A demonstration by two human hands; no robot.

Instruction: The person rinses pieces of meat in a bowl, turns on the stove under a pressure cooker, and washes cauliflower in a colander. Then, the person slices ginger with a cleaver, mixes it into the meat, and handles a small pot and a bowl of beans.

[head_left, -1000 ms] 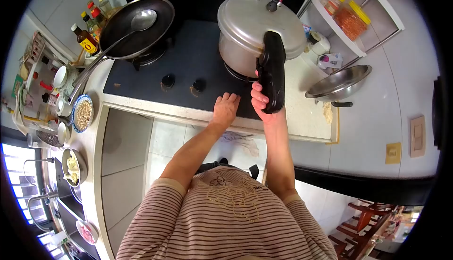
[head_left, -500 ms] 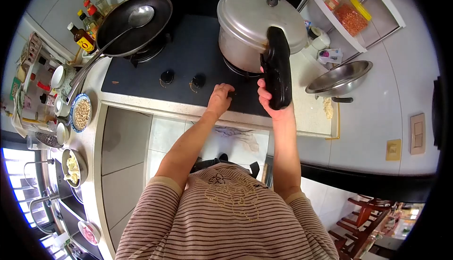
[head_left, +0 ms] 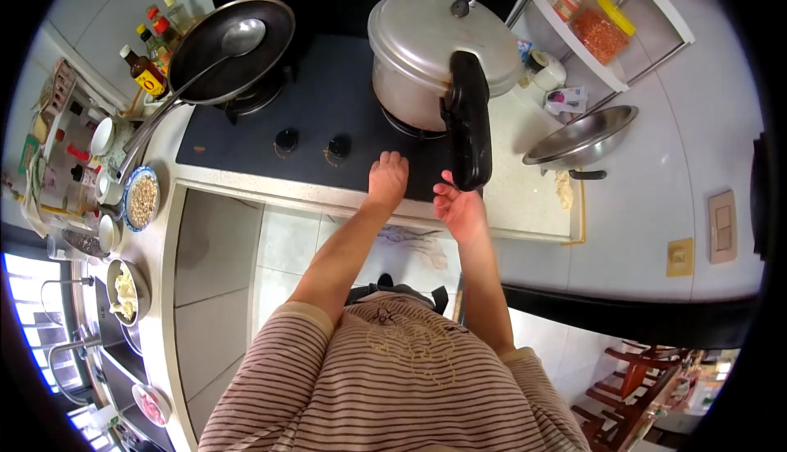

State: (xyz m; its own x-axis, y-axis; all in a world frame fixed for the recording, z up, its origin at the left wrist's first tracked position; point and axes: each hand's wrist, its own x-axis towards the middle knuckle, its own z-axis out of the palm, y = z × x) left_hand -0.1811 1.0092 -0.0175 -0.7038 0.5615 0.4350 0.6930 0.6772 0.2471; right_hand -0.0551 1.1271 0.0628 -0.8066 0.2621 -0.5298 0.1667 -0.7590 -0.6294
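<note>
Loosely curled, with its fingers slightly spread and clasping nothing, the right hand (head_left: 461, 213) was right of centre in the head view, just below the end of a black handle (head_left: 469, 124); whether it touched that end could not be told. The handle belonged to the pressure cooker (head_left: 410, 95), which stood with its lid (head_left: 426, 30) on over a burner (head_left: 412, 131) in the upper middle of the frame. Near the centre, the left hand (head_left: 388, 180) lay over the front of the dark cooktop (head_left: 320, 99), fingers close together; whether they gripped anything could not be seen. At the upper left, a tilted wok (head_left: 258, 67) held a ladle (head_left: 243, 38), with bottles (head_left: 146, 73) beside it.
</note>
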